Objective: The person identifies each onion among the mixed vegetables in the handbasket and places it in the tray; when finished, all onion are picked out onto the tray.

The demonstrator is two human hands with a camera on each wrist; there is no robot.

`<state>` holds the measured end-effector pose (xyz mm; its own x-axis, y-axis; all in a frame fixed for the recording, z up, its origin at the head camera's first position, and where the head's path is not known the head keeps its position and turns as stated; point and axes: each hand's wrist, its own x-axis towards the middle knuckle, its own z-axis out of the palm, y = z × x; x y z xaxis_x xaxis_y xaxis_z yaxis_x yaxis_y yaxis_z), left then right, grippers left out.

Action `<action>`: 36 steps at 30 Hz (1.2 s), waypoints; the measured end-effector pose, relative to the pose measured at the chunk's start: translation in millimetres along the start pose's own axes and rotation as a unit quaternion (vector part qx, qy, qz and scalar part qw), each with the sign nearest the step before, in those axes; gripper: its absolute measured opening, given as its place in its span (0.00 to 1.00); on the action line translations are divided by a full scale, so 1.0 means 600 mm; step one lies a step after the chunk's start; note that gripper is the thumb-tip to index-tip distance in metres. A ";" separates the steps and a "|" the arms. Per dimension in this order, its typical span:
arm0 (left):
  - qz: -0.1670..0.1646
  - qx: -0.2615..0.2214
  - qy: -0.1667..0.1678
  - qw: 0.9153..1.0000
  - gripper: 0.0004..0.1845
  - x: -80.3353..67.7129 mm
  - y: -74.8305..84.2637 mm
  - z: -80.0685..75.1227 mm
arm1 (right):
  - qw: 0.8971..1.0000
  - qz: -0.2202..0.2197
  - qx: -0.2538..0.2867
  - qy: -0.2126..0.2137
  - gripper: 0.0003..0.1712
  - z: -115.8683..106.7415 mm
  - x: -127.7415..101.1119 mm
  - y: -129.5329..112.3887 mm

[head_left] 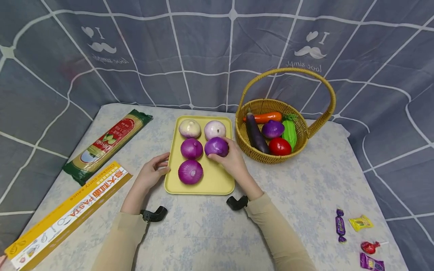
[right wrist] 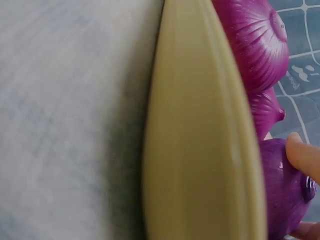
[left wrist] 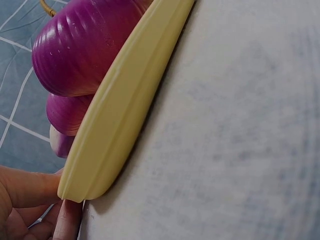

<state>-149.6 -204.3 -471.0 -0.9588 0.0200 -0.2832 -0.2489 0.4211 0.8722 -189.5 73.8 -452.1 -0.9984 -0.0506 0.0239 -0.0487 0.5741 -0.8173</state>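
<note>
Pasta packs lie well to the left of the yellow tray (head_left: 217,184): a green spaghetti bag (head_left: 108,145) farther back and a long yellow pasta box (head_left: 68,214) nearer you. Right of the tray, just beside it, stands a wicker basket (head_left: 313,128) holding a carrot (head_left: 264,117), an eggplant (head_left: 255,133), a purple onion, a red tomato (head_left: 279,146) and a green vegetable. Wrapped candies (head_left: 359,237) sit well to the right of the tray, near the table's front corner. On the tray rest two pale onions (head_left: 190,128) at the back and two purple ones in front of them on the left. Your right hand (head_left: 234,160) curls its fingers round a third purple onion (head_left: 216,146) on the tray's right side. Your left hand (head_left: 150,175) pinches the tray's left rim, thumb and fingers at its edge.
</note>
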 end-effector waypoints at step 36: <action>-0.020 -0.009 0.001 1.000 0.31 -0.002 0.005 0.003 | 0.998 -0.058 -0.016 0.028 0.33 -0.040 -0.032 -0.022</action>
<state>-149.0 -201.3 -468.7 -0.9485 0.0018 -0.3168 -0.2889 0.4055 0.8672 -170.6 86.7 -428.3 -0.9860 -0.0737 0.1499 -0.1642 0.5923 -0.7888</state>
